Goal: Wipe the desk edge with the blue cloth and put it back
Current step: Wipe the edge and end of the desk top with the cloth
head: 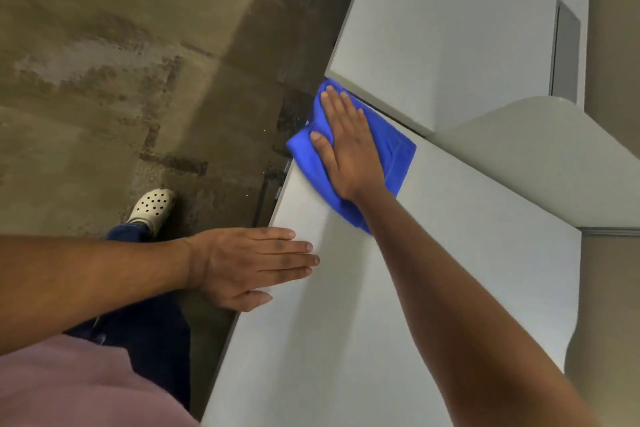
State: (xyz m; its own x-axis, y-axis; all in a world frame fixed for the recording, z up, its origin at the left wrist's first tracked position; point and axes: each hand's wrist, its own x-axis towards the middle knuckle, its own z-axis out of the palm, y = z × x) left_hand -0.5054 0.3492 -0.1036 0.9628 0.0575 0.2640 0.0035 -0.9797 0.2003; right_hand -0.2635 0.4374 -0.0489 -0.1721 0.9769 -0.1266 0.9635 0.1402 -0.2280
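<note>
A folded blue cloth (398,156) lies on the white desk (381,305), draped over its left edge near the far corner. My right hand (349,146) presses flat on top of the cloth, palm down, with the fingers pointing away along the edge and the thumb over the cloth's left fold. My left hand (249,263) rests flat on the desk edge nearer to me, fingers together and straight, holding nothing. The part of the cloth under my right palm is hidden.
A second white desk (450,28) adjoins at the far end, past a narrow gap. A curved white partition (536,156) rises at the right. Left of the desk is bare concrete floor (121,62), with my foot in a white perforated clog (152,206).
</note>
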